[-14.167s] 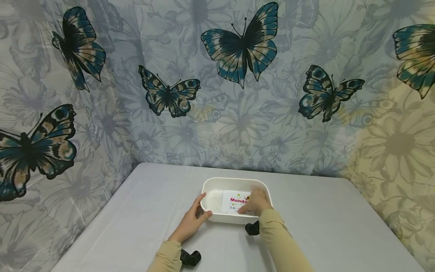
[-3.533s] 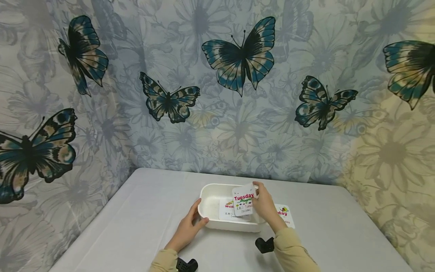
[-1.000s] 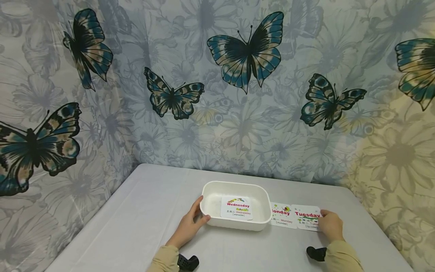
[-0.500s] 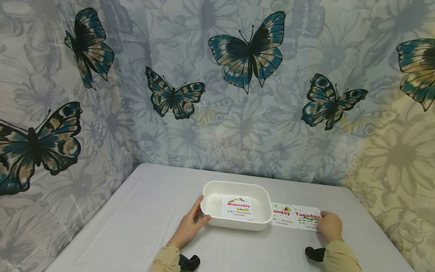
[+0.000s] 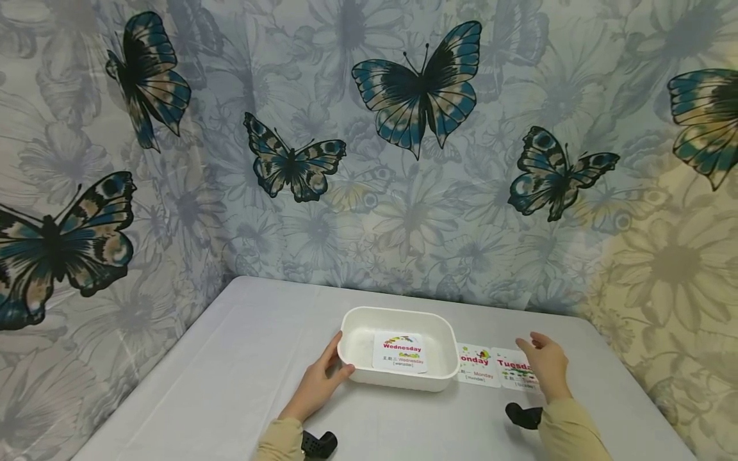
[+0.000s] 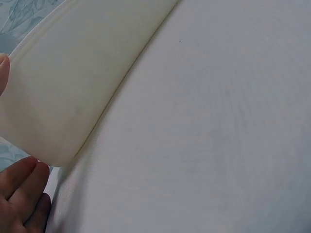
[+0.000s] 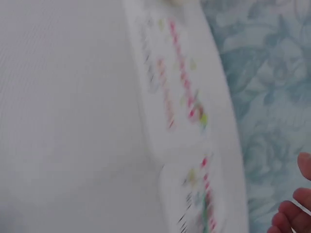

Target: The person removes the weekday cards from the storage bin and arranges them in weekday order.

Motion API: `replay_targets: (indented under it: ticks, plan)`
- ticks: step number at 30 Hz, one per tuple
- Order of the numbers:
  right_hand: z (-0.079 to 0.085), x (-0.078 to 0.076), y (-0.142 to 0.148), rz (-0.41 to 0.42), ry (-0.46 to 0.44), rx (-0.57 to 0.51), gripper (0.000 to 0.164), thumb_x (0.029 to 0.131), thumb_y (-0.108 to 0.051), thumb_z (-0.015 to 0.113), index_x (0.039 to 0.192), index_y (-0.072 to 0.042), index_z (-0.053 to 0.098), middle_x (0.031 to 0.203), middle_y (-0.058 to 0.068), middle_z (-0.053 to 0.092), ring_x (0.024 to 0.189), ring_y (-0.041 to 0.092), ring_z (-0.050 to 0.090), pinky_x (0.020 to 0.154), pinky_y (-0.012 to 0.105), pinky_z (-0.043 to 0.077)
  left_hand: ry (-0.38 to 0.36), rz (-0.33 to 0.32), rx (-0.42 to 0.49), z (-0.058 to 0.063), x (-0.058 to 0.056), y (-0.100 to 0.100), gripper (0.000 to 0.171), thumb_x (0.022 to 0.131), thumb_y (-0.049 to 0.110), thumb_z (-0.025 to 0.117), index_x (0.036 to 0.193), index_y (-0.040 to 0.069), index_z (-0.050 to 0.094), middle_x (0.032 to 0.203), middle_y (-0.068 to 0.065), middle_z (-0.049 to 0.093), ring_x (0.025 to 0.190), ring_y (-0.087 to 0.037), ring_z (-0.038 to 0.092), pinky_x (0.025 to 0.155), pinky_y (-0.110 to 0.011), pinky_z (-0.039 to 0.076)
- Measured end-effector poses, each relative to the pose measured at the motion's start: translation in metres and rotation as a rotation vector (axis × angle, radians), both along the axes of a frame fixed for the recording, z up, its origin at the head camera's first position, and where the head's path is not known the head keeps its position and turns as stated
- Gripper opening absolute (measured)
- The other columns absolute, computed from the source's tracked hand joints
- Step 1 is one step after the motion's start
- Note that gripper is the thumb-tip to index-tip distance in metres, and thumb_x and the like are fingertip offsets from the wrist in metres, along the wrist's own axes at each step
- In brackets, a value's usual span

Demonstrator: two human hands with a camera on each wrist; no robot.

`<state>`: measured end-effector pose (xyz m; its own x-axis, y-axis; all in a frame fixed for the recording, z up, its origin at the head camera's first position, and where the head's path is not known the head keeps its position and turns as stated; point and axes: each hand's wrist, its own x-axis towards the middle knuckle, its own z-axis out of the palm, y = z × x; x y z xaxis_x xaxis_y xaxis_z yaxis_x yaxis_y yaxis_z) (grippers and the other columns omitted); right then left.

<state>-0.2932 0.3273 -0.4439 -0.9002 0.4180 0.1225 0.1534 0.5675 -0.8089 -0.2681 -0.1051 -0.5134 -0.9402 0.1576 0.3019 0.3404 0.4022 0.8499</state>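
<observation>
R hand [image 5: 552, 363] hangs over the Tuesday card [image 5: 512, 366], thumb & forefinger apart, nothing in its grip, and it covers the tail of that red word! Next door, the Monday card [image 5: 480, 370] loses its first letter behind the white tray [image 5: 398, 379]. In the tray, the Wednesday card [image 5: 399, 352] lies flat, big word clear; can't tell if more sit under it. L hand [image 5: 314, 387] pinches the tray's left end, thumb at the near corner, fingers at the side; L wrist cam crops it hard. R wrist cam's a smear: card print unreadable, R fingers cut at the edge.

Count: 3 cards visible, 1 in tray, 2 side by side on the table [image 5: 173, 397], Monday btwn tray & Tuesday. 1 tray, 2 hands, 2 tan sleeves [image 5: 572, 430] cropped at the bottom, 2 black wrist gadgets [image 5: 521, 415] part-hidden. Backdrop [image 5: 415, 224]: 6 dark butterflies [image 5: 423, 89], 2 cut off by the frame sides.
</observation>
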Motion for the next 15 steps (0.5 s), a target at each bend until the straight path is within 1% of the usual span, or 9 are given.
replay_targets:
  ticks: [3, 6, 7, 8, 10, 12, 14, 15]
  plan:
    - [0.004, -0.008, -0.009, 0.063, 0.058, -0.029, 0.063, 0.090, -0.035, 0.058, 0.131, 0.010, 0.042, 0.126, 0.033, 0.041, 0.115, 0.044, 0.038, 0.090, 0.055, 0.036, -0.007, -0.003, 0.000, 0.000, -0.001, 0.000, 0.075, 0.088, 0.041, 0.062, 0.149, 0.027, 0.020, 0.140, -0.008, 0.041, 0.123, -0.028, 0.044, 0.100, -0.055, 0.030]
    - [-0.004, -0.023, -0.015, 0.079, 0.112, -0.010, 0.069, 0.086, -0.049, 0.061, 0.130, 0.003, 0.048, 0.123, 0.026, 0.047, 0.109, 0.037, 0.044, 0.073, 0.051, 0.045, -0.006, -0.005, 0.001, 0.000, -0.001, 0.001, 0.075, 0.088, 0.042, 0.062, 0.149, 0.027, 0.020, 0.141, -0.008, 0.041, 0.123, -0.028, 0.044, 0.099, -0.056, 0.029]
    - [-0.003, -0.025, -0.018, 0.124, 0.113, -0.022, 0.070, 0.086, -0.049, 0.060, 0.131, 0.003, 0.047, 0.124, 0.027, 0.047, 0.111, 0.038, 0.043, 0.075, 0.052, 0.045, -0.007, -0.004, 0.003, 0.000, -0.001, 0.001, 0.075, 0.088, 0.042, 0.062, 0.149, 0.027, 0.021, 0.141, -0.008, 0.041, 0.123, -0.028, 0.044, 0.099, -0.056, 0.029]
    - [-0.007, -0.030, -0.020, 0.130, 0.130, -0.025, 0.069, 0.085, -0.050, 0.062, 0.130, 0.000, 0.050, 0.122, 0.024, 0.050, 0.108, 0.035, 0.045, 0.069, 0.049, 0.046, -0.005, -0.003, 0.005, 0.000, -0.001, 0.001, 0.075, 0.088, 0.042, 0.062, 0.149, 0.026, 0.021, 0.140, -0.008, 0.042, 0.122, -0.028, 0.044, 0.099, -0.055, 0.029]
    - [-0.005, -0.029, -0.033, 0.166, 0.133, -0.044, 0.068, 0.085, -0.051, 0.061, 0.130, -0.001, 0.050, 0.122, 0.022, 0.050, 0.108, 0.033, 0.046, 0.071, 0.049, 0.047, -0.007, 0.001, 0.006, 0.000, 0.000, 0.001, 0.075, 0.088, 0.041, 0.062, 0.149, 0.026, 0.022, 0.139, -0.009, 0.043, 0.121, -0.028, 0.045, 0.099, -0.055, 0.030]
    - [0.005, -0.022, -0.050, 0.230, 0.124, -0.087, 0.066, 0.087, -0.046, 0.061, 0.131, 0.000, 0.047, 0.124, 0.024, 0.049, 0.111, 0.035, 0.044, 0.082, 0.051, 0.044, -0.010, 0.004, 0.008, 0.000, 0.001, 0.001, 0.075, 0.088, 0.041, 0.062, 0.149, 0.026, 0.022, 0.139, -0.009, 0.043, 0.121, -0.028, 0.046, 0.099, -0.055, 0.030]
    - [0.012, -0.015, -0.070, 0.253, 0.126, -0.107, 0.063, 0.087, -0.043, 0.062, 0.130, 0.001, 0.048, 0.123, 0.023, 0.050, 0.111, 0.034, 0.046, 0.085, 0.051, 0.043, -0.010, 0.006, 0.006, 0.000, 0.002, 0.000, 0.074, 0.089, 0.041, 0.061, 0.149, 0.027, 0.021, 0.139, -0.010, 0.044, 0.120, -0.028, 0.046, 0.099, -0.055, 0.031]
    - [0.019, -0.009, -0.082, 0.277, 0.108, -0.123, 0.064, 0.088, -0.042, 0.062, 0.131, 0.002, 0.047, 0.125, 0.025, 0.048, 0.112, 0.036, 0.045, 0.090, 0.052, 0.040, -0.012, 0.008, 0.004, 0.000, 0.003, 0.000, 0.074, 0.089, 0.041, 0.061, 0.149, 0.028, 0.021, 0.139, -0.009, 0.043, 0.120, -0.028, 0.046, 0.099, -0.055, 0.030]
